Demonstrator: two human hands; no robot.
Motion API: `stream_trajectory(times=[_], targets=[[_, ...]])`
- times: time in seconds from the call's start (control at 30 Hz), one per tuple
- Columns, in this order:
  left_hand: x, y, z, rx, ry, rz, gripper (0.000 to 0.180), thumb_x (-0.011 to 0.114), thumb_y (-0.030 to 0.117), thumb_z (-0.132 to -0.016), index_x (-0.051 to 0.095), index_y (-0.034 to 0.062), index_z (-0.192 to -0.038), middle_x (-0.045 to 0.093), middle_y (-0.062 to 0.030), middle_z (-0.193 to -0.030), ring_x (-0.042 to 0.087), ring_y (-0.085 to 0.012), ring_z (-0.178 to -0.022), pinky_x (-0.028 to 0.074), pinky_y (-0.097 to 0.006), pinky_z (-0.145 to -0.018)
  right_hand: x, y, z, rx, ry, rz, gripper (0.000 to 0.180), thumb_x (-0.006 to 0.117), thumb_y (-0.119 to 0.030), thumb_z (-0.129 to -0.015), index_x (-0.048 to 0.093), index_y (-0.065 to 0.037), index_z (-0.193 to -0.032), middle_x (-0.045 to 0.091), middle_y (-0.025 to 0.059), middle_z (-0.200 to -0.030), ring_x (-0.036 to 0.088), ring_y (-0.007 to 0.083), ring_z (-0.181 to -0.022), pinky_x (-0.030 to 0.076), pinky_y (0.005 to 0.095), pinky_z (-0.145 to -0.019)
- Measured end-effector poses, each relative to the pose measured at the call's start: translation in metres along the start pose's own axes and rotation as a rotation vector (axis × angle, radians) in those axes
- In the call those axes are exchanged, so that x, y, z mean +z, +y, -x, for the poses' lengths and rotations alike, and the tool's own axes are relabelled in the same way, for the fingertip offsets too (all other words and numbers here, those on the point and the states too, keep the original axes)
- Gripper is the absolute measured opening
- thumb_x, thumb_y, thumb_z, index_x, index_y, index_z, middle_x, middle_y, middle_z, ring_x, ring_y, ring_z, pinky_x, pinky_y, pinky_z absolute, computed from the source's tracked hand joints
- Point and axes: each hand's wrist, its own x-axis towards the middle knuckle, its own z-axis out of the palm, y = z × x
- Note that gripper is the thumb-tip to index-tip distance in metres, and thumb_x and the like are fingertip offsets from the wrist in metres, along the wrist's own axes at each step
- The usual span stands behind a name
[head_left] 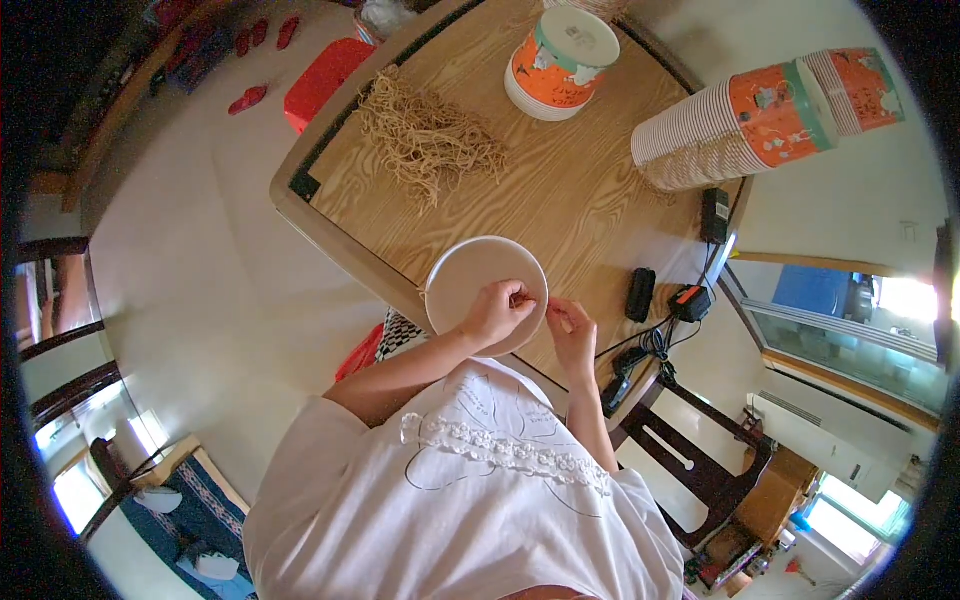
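Note:
A white-lined paper bucket [455,275] sits at the table's near edge against my body, its round mouth facing up. My left hand [495,314] reaches over the mouth, fingers curled in a pinch close to the right side of the rim. Just outside that rim, my right hand [573,338] has thumb and fingertips pressed together against it. Whatever is between the fingers of either hand is too small to make out. Beyond the bucket lies a loose heap of tan twisted cords [430,135].
Orange, green and white paper buckets [560,65] stand nested at the far side. A longer nested stack [745,125] lies on its side at right, cords along it. Black adapters with cables [655,345] and a black case [641,294] are right. A dark chair [690,460] stands beside the table.

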Motion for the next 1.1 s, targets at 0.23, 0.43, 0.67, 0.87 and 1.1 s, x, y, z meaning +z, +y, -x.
stream_trajectory(times=[0.23, 0.43, 0.67, 0.87, 1.1], targets=[[-0.001, 0.001, -0.001, 0.000, 0.019, -0.025, 0.016, 0.064, 0.014, -0.075, 0.062, -0.0013, -0.080, 0.064, -0.0130, -0.074, 0.063, -0.0220, -0.069, 0.050, -0.032, -0.062, 0.001, -0.001, -0.001, -0.035, -0.007, 0.040, 0.017, 0.060, 0.000, -0.078, 0.064, -0.002, -0.094, 0.065, 0.0082, -0.090, 0.060, 0.0149, -0.084, 0.047, 0.0273, -0.075], [0.000, -0.018, -0.005, -0.033, 0.024, 0.073, 0.016, 0.065, 0.015, -0.076, 0.064, -0.0009, -0.078, 0.064, -0.0121, -0.072, 0.062, -0.0172, -0.065, 0.048, -0.029, -0.060, 0.000, -0.004, 0.000, -0.015, 0.009, -0.042, 0.020, 0.059, 0.002, -0.078, 0.063, -0.002, -0.097, 0.064, 0.0078, -0.092, 0.059, 0.0144, -0.085, 0.047, 0.0260, -0.076], [0.000, -0.010, -0.002, -0.190, -0.033, 0.212, 0.016, 0.066, 0.015, -0.076, 0.066, 0.0001, -0.082, 0.066, -0.0069, -0.076, 0.059, -0.0115, -0.071, 0.047, -0.026, -0.066, -0.002, -0.005, -0.001, 0.027, -0.051, -0.039, 0.018, 0.056, -0.002, -0.083, 0.060, 0.000, -0.100, 0.062, 0.0038, -0.092, 0.056, 0.0104, -0.088, 0.044, 0.0250, -0.081], [0.002, -0.016, -0.004, -0.186, -0.039, 0.189, 0.018, 0.065, 0.016, -0.077, 0.066, 0.0003, -0.086, 0.066, -0.0077, -0.081, 0.060, -0.0142, -0.074, 0.047, -0.028, -0.069, -0.001, -0.002, -0.002, -0.020, -0.029, -0.043, 0.017, 0.059, 0.001, -0.079, 0.063, -0.001, -0.096, 0.065, 0.0061, -0.092, 0.060, 0.0132, -0.085, 0.047, 0.0261, -0.077], [0.003, -0.016, -0.003, -0.143, -0.036, 0.102, 0.019, 0.064, 0.017, -0.078, 0.065, 0.0000, -0.086, 0.066, -0.0084, -0.081, 0.061, -0.0143, -0.075, 0.048, -0.028, -0.070, -0.001, 0.003, -0.002, 0.016, -0.028, -0.071, 0.018, 0.059, 0.001, -0.079, 0.063, -0.002, -0.096, 0.065, 0.0063, -0.093, 0.059, 0.0135, -0.086, 0.047, 0.0262, -0.077]])
